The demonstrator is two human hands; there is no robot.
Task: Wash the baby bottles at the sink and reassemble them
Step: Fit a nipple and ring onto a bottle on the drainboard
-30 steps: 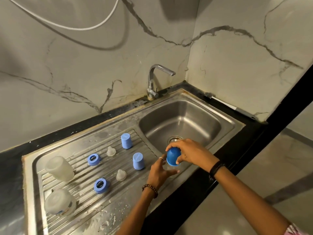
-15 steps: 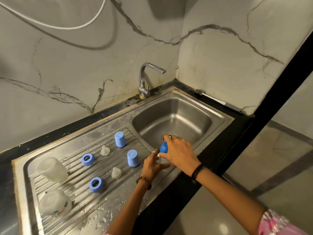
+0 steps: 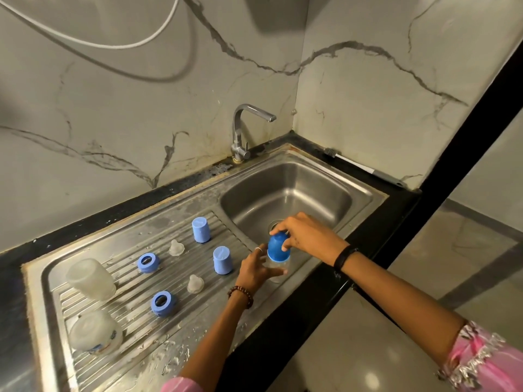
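Head view. Clear bottle [image 3: 278, 268] at frame centre, over front rim of sink [image 3: 365, 199]; dark blue cap [image 3: 278, 247] on top. Left hand [image 3: 254, 271] wrapped round bottle body. Right hand [image 3: 305, 233] pinching cap from above. On drainboard [image 3: 119, 241], centre-left: two bottles, two rings, two teats, two light-blue caps.

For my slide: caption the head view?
Left hand steadies a clear bottle; right hand grips its blue cap.
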